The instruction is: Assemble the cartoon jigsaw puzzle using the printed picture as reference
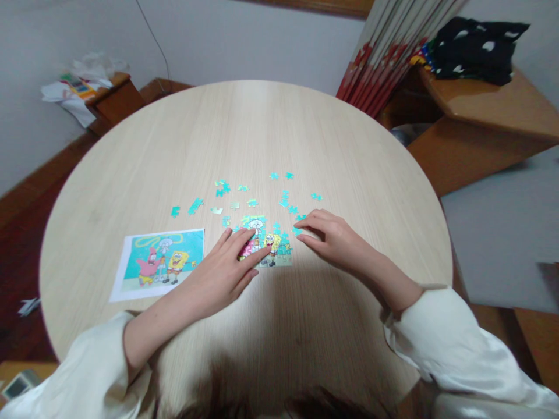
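Note:
A partly joined jigsaw puzzle (282, 256) with cartoon figures lies on the round table (262, 128). My left hand (233, 259) rests over its left part, fingers spread, covering some of the picture. Just beyond the puzzle's right edge, my right hand (325, 233) has thumb and forefinger on either side of a small teal puzzle piece (297, 231). Several loose teal pieces lie close past those fingertips, among them one piece (293, 209). To the left of my left hand is a printed sheet (148, 262) showing the same cartoon figures.
More loose pieces lie scattered beyond the puzzle, such as a teal cluster (223, 188) and a pair of joined pieces (195, 206). A wooden cabinet (484, 128) with a black patterned cloth bag (476, 49) stands at right. A small wooden stand (116, 102) is back left.

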`<state>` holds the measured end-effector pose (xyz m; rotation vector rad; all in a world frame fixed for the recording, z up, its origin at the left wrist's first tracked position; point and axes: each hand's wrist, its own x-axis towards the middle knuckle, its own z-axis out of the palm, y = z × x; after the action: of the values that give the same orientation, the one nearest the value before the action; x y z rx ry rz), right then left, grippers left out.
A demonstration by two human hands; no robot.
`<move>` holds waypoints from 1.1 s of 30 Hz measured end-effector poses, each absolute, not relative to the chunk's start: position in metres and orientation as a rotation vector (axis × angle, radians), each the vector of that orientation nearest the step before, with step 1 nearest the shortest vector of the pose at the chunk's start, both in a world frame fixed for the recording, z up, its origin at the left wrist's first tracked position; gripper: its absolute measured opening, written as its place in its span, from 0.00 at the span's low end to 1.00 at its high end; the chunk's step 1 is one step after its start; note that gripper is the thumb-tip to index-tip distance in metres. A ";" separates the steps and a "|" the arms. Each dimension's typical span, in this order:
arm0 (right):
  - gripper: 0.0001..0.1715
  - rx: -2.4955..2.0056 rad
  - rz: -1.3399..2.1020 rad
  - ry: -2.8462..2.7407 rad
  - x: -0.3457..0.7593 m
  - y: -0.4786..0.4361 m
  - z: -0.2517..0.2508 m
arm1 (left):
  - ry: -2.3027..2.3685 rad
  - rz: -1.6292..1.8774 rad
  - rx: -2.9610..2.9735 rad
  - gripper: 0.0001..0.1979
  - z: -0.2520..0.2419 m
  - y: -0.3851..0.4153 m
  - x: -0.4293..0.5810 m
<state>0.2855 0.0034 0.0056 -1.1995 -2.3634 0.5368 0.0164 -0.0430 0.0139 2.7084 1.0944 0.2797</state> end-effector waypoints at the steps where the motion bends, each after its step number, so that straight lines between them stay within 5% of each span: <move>1: 0.09 -1.200 0.539 -2.364 0.286 0.004 0.006 | 1.093 0.282 2.704 0.21 0.014 -0.043 0.017; 33: 0.16 -1.223 0.620 -2.380 0.286 0.004 0.008 | 1.087 0.312 2.664 0.21 0.013 -0.042 0.016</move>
<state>0.2858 0.0040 0.0080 -1.2234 -2.3797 0.6198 0.0156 -0.0423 0.0129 2.6644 1.0866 0.3124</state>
